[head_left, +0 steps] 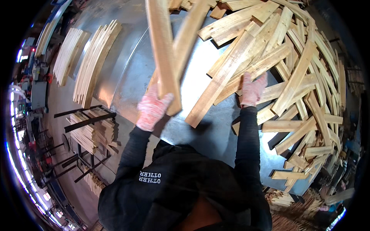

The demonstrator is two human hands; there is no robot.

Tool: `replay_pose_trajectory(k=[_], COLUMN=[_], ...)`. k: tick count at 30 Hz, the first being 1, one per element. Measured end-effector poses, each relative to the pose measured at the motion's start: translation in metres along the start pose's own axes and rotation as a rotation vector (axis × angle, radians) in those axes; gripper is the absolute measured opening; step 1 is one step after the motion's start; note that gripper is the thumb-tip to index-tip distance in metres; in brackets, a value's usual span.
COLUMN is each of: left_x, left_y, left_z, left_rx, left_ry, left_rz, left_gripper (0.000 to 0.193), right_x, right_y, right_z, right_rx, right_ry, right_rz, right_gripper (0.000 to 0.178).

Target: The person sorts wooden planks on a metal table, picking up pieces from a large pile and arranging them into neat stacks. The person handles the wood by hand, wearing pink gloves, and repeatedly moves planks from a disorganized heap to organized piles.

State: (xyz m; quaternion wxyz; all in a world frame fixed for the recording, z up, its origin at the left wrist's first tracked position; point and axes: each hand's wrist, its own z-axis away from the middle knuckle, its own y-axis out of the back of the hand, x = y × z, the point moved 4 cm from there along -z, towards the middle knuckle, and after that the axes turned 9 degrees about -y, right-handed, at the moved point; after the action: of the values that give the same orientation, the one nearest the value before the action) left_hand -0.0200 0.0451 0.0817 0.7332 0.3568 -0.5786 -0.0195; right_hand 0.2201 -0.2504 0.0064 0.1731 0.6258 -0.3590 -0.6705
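My left hand [151, 109], in a pink and white knit glove, is closed on a long wooden board [163, 50] standing out away from me. A second board [189, 34] crosses behind it at a slant; whether the hand holds that one too is hidden. My right hand [252, 90], gloved alike, is at the left edge of a loose pile. Its thumb and fingers lie around a wooden board [269, 59] there, though the grip is partly hidden. Just left of that hand, another long board [223, 81] lies slanted, its near end toward me.
A shiny metal table [196, 71] bears the heap of criss-crossed boards [296, 88] on the right. Two neat rows of boards [94, 63] [69, 54] lie at the far left. Beside me on the left, a black metal rack [90, 121] holds more boards.
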Motion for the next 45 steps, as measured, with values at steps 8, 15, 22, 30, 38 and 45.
replay_pose_trajectory(k=[8,15,22,30,38,45], left_x=[-0.08,-0.067,-0.081,-0.087,-0.125,-0.17], left_y=[-0.046,-0.031,-0.033,0.078,0.207,0.167], left_z=[-0.015,-0.003,0.065,0.032,-0.182,-0.345], left_rx=[-0.14,-0.048,-0.039,0.228,0.176,-0.033], left_ry=[0.152,0.124,0.211,0.216,0.289,0.198], left_rz=[-0.72,-0.303,0.054,-0.065,-0.776,-0.8], left_gripper=[0.067,0.057,0.049,0.042,0.051,0.042], right_x=[-0.059,-0.026,0.003,0.044,-0.005,-0.003], right_y=[-0.06,-0.018,-0.065,-0.09,-0.086,-0.077], right_z=[0.104,0.084,0.081,0.108,0.129,0.129], right_rx=[-0.272,-0.921,-1.061,-0.858,-0.773,-0.697], right_ry=[0.015,-0.443,-0.717,-0.572,-0.629,-0.523], right_rz=[0.429,-1.404,-1.715,-1.058,-0.985,-0.734], right_gripper=[0.112,0.08,0.083,0.05,0.047,0.056])
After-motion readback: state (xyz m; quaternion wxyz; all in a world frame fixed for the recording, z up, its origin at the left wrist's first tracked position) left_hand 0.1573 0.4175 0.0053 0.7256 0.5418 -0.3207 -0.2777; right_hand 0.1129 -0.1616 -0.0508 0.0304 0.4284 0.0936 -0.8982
